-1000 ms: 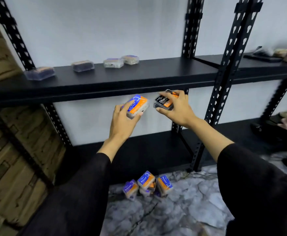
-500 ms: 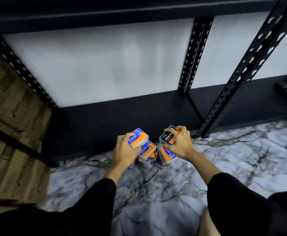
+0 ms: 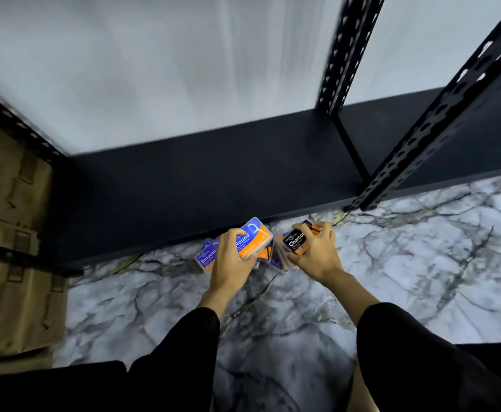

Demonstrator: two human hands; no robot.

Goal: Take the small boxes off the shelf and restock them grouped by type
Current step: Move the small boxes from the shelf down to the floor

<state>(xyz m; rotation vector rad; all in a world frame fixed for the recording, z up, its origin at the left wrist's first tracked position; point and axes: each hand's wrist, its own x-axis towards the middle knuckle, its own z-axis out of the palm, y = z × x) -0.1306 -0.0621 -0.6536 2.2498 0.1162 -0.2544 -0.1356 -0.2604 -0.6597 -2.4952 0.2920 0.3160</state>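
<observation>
The left hand (image 3: 231,260) grips the "Round" box (image 3: 253,237) and the right hand (image 3: 314,251) grips the "Charcoal" box (image 3: 295,240), both over the floor pile (image 3: 207,258) beside the bottom shelf's (image 3: 201,185) front edge. The unloading step seems in hand; next, release them there.

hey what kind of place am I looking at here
Probably a shop stockroom or storage corner: black slotted-steel shelving, cardboard cartons beside it, and small retail floss boxes piled on a marble-patterned floor.
</observation>
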